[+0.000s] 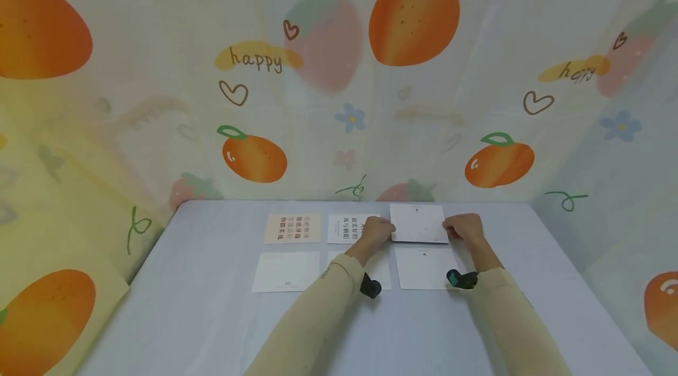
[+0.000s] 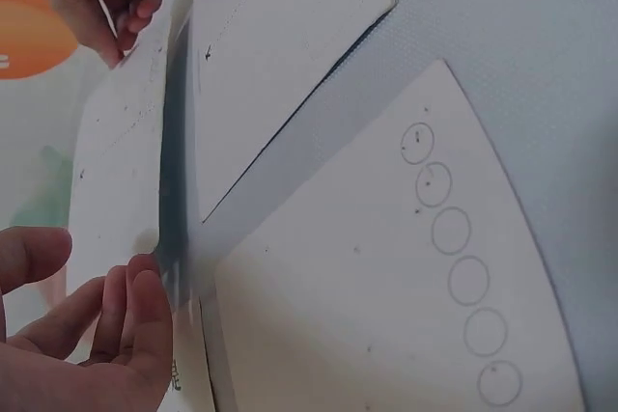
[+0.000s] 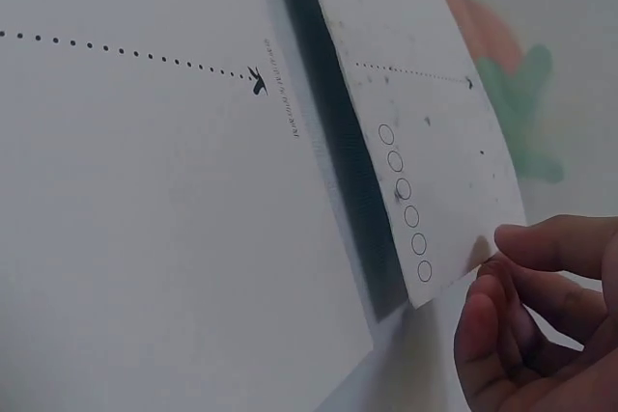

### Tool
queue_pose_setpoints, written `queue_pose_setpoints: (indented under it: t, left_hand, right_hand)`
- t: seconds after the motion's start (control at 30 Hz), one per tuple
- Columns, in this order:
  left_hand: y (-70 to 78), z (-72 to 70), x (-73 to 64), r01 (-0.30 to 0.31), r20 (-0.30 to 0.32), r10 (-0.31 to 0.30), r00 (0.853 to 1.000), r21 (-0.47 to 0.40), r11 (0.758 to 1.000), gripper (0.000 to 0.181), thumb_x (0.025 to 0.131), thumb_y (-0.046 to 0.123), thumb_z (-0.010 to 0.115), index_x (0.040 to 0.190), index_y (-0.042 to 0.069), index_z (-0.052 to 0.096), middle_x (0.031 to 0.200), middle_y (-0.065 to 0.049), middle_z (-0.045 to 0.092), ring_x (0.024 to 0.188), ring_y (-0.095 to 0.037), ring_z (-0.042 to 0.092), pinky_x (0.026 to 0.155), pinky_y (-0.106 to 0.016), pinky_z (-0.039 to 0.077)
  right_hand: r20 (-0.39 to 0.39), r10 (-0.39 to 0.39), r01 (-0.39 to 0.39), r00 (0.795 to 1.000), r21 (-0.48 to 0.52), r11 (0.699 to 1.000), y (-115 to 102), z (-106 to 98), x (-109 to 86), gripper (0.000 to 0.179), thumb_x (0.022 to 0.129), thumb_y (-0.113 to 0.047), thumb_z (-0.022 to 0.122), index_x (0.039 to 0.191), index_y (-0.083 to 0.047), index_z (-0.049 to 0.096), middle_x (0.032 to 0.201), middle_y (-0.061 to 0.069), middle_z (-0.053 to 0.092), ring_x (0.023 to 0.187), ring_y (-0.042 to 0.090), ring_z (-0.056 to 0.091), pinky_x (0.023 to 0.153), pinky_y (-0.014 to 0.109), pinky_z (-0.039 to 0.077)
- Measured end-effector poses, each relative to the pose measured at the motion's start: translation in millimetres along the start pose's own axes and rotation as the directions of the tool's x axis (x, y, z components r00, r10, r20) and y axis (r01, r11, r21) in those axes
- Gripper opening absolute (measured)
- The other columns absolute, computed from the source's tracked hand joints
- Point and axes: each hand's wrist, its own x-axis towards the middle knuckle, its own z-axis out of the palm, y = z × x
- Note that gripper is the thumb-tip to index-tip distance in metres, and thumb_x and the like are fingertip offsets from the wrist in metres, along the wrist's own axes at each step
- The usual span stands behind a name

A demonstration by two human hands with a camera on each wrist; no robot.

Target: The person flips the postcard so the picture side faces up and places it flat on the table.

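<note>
While the white desk [image 1: 185, 317] carries two rows of cards [image 1: 286, 272], I hold the white card [image 1: 418, 224] at the far row's right end, its near edge raised. My left hand [image 1: 377, 230] curls its fingers at the card's left side; my right hand [image 1: 467, 228] pinches the right side between thumb and fingertips. For good placement, I judge: grip lightly, lower both sides evenly, square the edges before release. Obscured: my left sleeve [image 1: 312, 317] overlaps the middle front card [image 1: 381, 270]; my left hand covers part of the black-lettered card [image 1: 339, 235]. Left thumb pressure: cannot tell. Specks beside the printed circles [image 3: 404, 188]: print or marks, indeterminate.
</note>
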Motion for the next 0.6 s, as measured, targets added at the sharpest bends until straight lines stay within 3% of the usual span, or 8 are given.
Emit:
queue_pose_setpoints:
  t: [0.23, 0.6]
  left_hand:
    - [0.2, -3.7, 0.2, -0.002, 0.021, 0.003, 1.000, -0.063, 0.998, 0.034, 0.088, 0.011, 0.062, 0.119, -0.003, 0.064, 0.100, -0.013, 0.069, 0.082, -0.016, 0.063, 0.075, -0.024, 0.052]
    - [1.8, -7.3, -2.0, -0.022, -0.011, 0.021, 1.000, -0.051, 0.998, 0.032, 0.089, 0.011, 0.059, 0.118, 0.000, 0.066, 0.105, -0.014, 0.071, 0.088, -0.020, 0.068, 0.076, -0.025, 0.053]
  right_hand:
    - [0.014, -0.029, 0.028, 0.999, 0.084, 0.996, -6.4, -2.0, -4.1, 0.033, 0.091, -0.013, 0.060, 0.115, 0.009, 0.061, 0.079, 0.007, 0.061, 0.065, 0.014, 0.059, 0.060, 0.017, 0.052]
    - [0.041, -0.057, 0.050, 0.998, 0.156, 0.987, -9.2, -4.0, -5.5, 0.040, 0.094, -0.024, 0.062, 0.117, 0.008, 0.060, 0.074, -0.002, 0.062, 0.064, 0.010, 0.062, 0.064, 0.018, 0.055]
